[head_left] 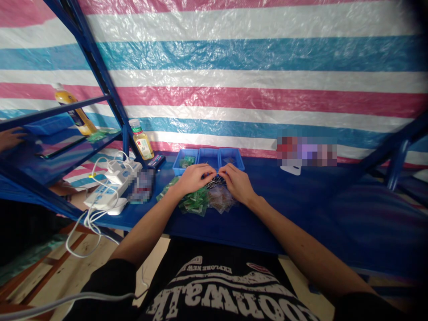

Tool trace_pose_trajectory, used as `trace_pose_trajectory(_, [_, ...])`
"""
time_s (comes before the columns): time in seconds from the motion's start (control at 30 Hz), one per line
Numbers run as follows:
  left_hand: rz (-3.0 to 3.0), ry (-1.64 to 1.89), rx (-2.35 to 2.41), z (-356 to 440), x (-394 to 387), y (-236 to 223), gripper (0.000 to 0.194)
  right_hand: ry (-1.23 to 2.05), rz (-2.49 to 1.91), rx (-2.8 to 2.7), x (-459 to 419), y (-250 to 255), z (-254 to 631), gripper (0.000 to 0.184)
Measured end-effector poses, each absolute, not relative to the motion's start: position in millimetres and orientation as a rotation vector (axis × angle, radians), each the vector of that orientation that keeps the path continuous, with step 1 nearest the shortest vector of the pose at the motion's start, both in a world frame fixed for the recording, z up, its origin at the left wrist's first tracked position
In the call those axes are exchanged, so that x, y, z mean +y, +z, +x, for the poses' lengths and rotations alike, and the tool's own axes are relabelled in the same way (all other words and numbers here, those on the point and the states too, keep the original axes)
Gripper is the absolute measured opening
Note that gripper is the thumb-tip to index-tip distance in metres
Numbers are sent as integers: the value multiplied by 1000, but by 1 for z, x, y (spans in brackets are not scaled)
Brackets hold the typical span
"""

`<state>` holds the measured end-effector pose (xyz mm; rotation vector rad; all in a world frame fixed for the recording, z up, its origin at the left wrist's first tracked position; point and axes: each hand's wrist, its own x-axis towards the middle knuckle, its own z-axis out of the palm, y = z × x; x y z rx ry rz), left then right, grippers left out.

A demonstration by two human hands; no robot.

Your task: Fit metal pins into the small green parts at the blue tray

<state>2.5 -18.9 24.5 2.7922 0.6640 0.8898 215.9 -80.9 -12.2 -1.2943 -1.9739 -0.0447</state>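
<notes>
Angling inward | left hand [193, 179] | right hand [237, 183] | above green packets [194, 201]

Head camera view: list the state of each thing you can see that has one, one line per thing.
Left hand, curled, fingers at small dark metal parts
Right hand, curled, fingers close to the left hand's
Green packets, loose heap
Clear packets, loose heap beside them
Blue three-compartment tray, left compartment holding green packets
Plastic bottle, upright, capped
White power strip, plugged with white cables
</notes>
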Motion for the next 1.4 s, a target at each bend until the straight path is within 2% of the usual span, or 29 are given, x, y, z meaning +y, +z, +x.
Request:
trace_pose_trajectory(0.3, [2778, 914, 682, 2, -21, 30, 28, -66, -1339, -1952, -80, -11, 217, 27])
trace_pose_trajectory(1.13, [2714, 968, 744, -2, -18, 31, 24, -31, -1287, -1853, -78, -12, 220, 14])
trace_pose_trajectory(1.3, [2644, 1163, 972, -3, -12, 28, 24, -15, -1300, -1785, -78, -10, 221, 22])
trace_pose_trajectory(1.4, [2643, 1232, 1160, -4, -6, 24, 16, -23, -1329, -1844, -77, -12, 222, 15])
